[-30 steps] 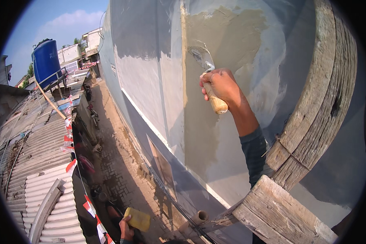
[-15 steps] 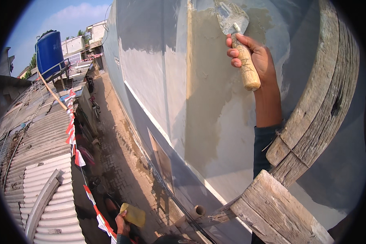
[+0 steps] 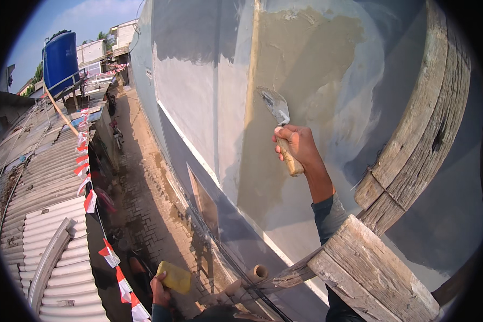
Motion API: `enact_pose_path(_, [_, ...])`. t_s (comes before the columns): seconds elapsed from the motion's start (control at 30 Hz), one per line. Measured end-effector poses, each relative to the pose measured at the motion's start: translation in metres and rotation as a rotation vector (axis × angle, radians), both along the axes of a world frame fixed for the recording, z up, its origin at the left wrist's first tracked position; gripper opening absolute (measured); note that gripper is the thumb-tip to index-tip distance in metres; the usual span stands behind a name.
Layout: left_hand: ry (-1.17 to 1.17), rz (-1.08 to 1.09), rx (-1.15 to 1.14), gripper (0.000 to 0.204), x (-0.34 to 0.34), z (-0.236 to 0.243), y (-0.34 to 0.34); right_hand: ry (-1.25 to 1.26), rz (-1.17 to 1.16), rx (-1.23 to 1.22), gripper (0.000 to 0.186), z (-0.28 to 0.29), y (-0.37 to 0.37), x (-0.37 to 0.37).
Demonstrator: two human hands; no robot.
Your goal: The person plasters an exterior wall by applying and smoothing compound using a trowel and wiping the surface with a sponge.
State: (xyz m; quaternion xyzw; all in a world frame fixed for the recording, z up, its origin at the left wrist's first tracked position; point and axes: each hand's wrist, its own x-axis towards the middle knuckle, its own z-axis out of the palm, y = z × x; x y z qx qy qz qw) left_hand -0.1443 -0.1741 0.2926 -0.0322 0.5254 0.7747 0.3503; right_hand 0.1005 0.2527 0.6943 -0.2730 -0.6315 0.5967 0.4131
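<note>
My right hand [image 3: 300, 144] is closed round the wooden handle of a pointing trowel [image 3: 276, 106], its mortar-smeared metal blade angled up and left. The blade lies at the wall, over a damp patch of grey-brown plaster [image 3: 311, 59]; whether it presses on the surface I cannot tell. Paler grey wall [image 3: 190, 91] surrounds the patch, and a narrow tan vertical strip [image 3: 250, 70] runs along its left side. Low down at the left, my left hand [image 3: 159, 291] grips a yellow rounded-rectangular object [image 3: 176, 277]; its kind is unclear.
Weathered timbers [image 3: 418, 123] tied with wire curve along the right, with a thick wooden block [image 3: 373, 268] below. A bamboo pole [image 3: 259, 272] and cables are near my body. Far below runs a paved alley [image 3: 139, 155]. Left are corrugated roofs [image 3: 59, 225], red-and-white flags [image 3: 126, 287] and a blue tank [image 3: 60, 61].
My right hand has brought the trowel down and left across the plaster patch, from the top of the view to mid-height. My left hand still holds the yellow object in nearly the same place.
</note>
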Motion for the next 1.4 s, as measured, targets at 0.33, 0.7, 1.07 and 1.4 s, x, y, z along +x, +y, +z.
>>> enact_pose_path(0.33, [0.047, 0.028, 0.091, 0.029, -0.010, 0.033, 0.022, 0.474, -0.113, 0.402, 0.021, 0.150, -0.042, 0.043])
enact_pose_path(0.7, [0.096, -0.058, 0.135, 0.033, -0.024, 0.064, 0.060, 0.408, 0.413, -0.086, 0.026, 0.093, 0.020, 0.031])
enact_pose_path(1.07, [0.031, -0.062, 0.027, 0.036, -0.016, 0.036, 0.038, 0.089, 0.050, -0.421, 0.017, -0.166, -0.008, 0.005])
enact_pose_path(1.4, [0.024, -0.051, 0.077, 0.041, -0.009, 0.026, 0.015, -0.273, -0.050, -0.040, 0.018, -0.155, -0.022, -0.004])
